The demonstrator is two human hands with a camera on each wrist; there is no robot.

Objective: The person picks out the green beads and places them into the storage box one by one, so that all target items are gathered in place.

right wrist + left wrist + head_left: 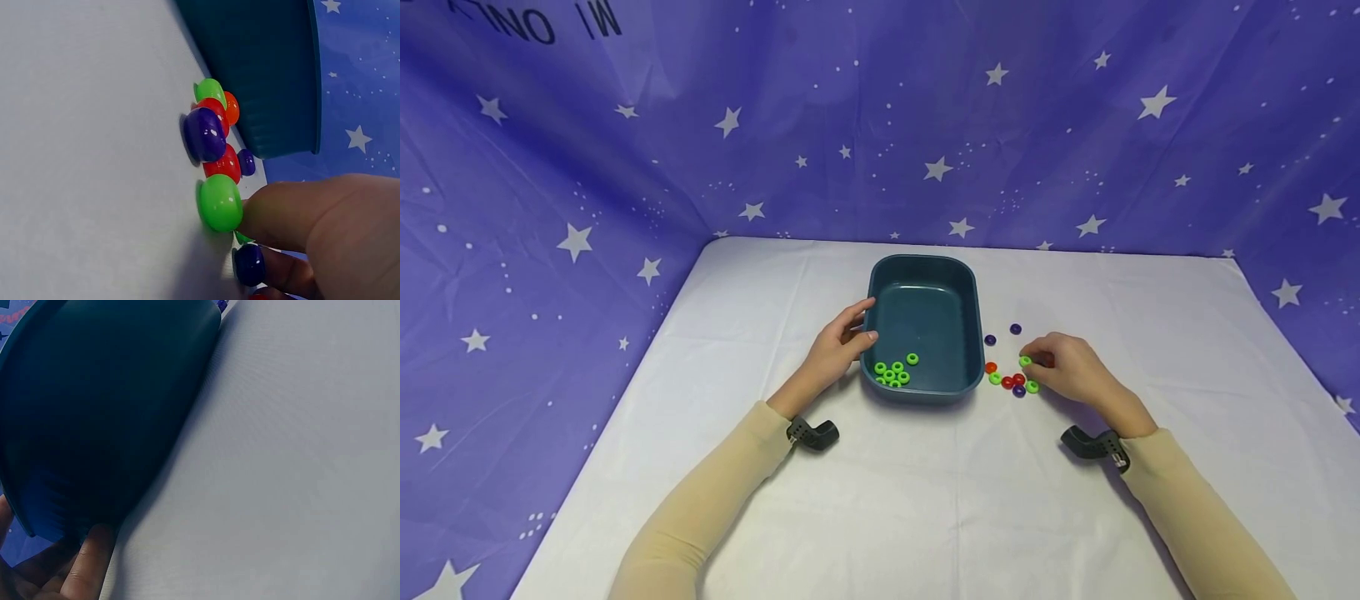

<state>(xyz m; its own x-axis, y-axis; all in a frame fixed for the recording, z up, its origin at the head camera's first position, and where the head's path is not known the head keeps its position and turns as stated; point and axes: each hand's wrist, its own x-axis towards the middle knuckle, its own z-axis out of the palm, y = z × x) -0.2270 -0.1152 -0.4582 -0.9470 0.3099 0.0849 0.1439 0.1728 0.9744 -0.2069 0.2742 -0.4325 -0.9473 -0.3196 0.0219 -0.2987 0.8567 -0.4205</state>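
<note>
A dark teal plastic tub [928, 321] stands on the table, several green ring beads [890, 375] lying in its near left corner. My left hand [833, 346] grips the tub's left side, thumb at the rim and fingers along the outer wall. To the right of the tub, my right hand [1070, 367] pinches a green ring bead [1026, 361] between thumb and fingertips; the fingers partly hide it in the right wrist view. Close by lie another green bead [220, 203], red beads [1007, 382], an orange bead [991, 367] and purple beads [205, 135].
A white cloth [880, 500] covers the table. Purple star-printed fabric [820, 108] hangs behind and at the sides. Two purple beads, one of them a bead [1016, 329] farther back, lie beyond the main cluster. Each wrist wears a black camera mount [812, 434].
</note>
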